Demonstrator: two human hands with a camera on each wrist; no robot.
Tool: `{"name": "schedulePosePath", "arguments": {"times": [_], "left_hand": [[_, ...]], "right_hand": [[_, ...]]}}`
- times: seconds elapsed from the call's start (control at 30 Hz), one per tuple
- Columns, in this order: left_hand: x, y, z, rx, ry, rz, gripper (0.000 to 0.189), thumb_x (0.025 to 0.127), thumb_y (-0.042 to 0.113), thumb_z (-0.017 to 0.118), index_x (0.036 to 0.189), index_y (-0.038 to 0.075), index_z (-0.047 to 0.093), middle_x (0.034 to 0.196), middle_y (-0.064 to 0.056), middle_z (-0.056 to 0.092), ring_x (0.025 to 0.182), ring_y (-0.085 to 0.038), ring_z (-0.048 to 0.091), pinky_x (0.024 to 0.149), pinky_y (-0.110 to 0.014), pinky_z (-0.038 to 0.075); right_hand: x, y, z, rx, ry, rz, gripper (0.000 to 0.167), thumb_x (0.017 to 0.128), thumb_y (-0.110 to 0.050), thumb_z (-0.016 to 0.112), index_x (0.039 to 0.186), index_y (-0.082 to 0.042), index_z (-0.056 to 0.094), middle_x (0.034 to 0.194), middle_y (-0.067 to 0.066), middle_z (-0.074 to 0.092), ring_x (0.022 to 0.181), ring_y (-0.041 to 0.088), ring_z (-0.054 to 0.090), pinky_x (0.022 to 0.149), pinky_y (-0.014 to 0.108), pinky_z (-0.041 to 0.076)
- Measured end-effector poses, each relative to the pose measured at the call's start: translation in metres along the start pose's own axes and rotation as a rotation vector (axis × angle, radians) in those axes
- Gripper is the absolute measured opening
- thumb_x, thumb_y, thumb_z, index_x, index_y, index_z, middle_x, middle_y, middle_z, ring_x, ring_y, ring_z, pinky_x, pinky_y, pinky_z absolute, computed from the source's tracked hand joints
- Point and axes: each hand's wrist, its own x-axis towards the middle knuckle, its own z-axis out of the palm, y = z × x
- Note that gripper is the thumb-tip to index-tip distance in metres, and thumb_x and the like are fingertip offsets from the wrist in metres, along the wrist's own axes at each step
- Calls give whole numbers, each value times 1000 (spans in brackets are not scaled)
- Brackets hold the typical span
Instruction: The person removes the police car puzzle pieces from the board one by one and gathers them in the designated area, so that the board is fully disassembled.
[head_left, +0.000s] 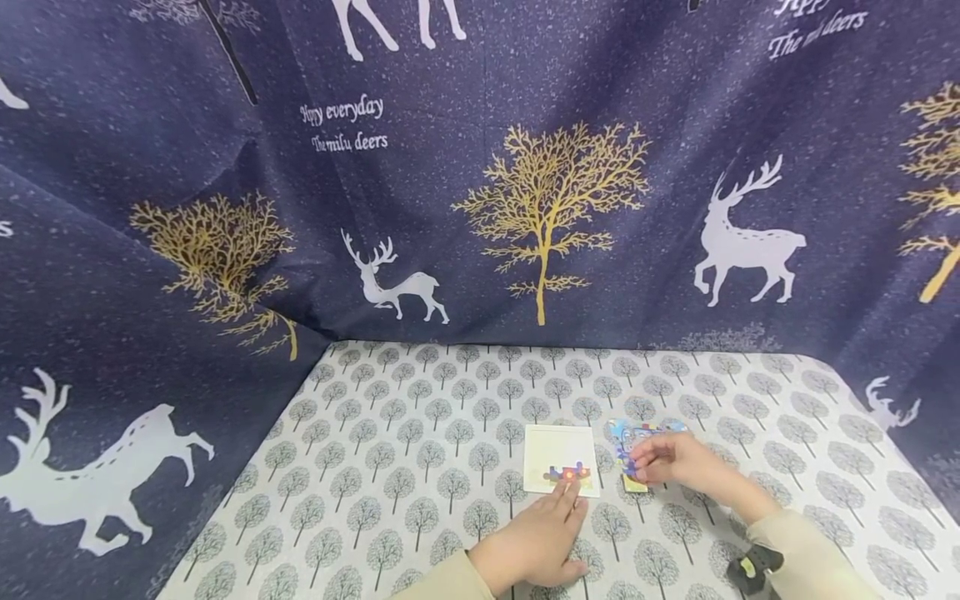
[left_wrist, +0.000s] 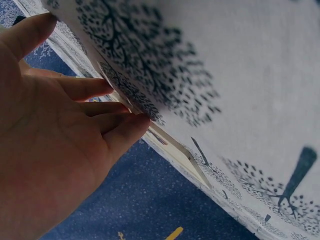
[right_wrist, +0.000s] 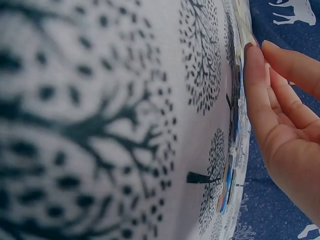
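Observation:
A square, cream-coloured puzzle tray [head_left: 547,442] lies on the patterned cloth, with a few joined jigsaw pieces [head_left: 572,472] in purple, red and yellow along its near side. My left hand [head_left: 536,537] reaches over the tray's near edge, its extended fingertips at the joined pieces. In the left wrist view, the fingers [left_wrist: 127,132] stretch toward the tray's edge. To the right, my right hand [head_left: 678,462] pinches a small blue-purple jigsaw piece [head_left: 632,468] between thumb and fingers; the fingers partly hide it. Beneath and around that hand lie colourful loose pieces [head_left: 621,432].
A pale tablecloth [head_left: 420,433] with grey tree prints covers the table. Dark blue curtains [head_left: 420,208] with deer and golden trees hang behind and at the sides. A black wrist device [head_left: 753,569] sits at the right sleeve.

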Motion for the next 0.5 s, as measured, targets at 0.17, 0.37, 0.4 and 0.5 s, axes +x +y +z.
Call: {"name": "schedulePosePath", "arguments": {"times": [0.17,0.37,0.4,0.5], "left_hand": [[-2,0,-2,14,9,4,78,92,58,49,150,7,33,157,-15,22,144,-28,22,113,-29,30],[-2,0,-4,-2,8,12,77,92,57,49,149,7,35,157,-15,24,144,-28,22,112,-30,31],[-2,0,-4,-4,8,12,77,92,57,49,149,6,35,157,-15,24,144,-28,22,112,-30,31],[-2,0,-4,2,9,8,77,92,57,49,149,7,34,157,-15,24,144,-28,22,113,-30,30]], "right_hand": [[-1,-1,3,-11,-6,5,33,82,-5,71,109,11,61,94,16,65,81,19,66,74,29,58],[-2,1,7,-107,42,-8,32,78,-6,75,105,6,64,90,11,66,76,14,64,68,25,56],[-2,1,7,-121,50,-8,31,77,-7,75,104,5,65,89,10,65,76,14,63,68,25,56],[-1,2,8,-156,70,-4,30,76,-8,77,101,3,66,87,8,65,72,12,62,64,24,55]]}}
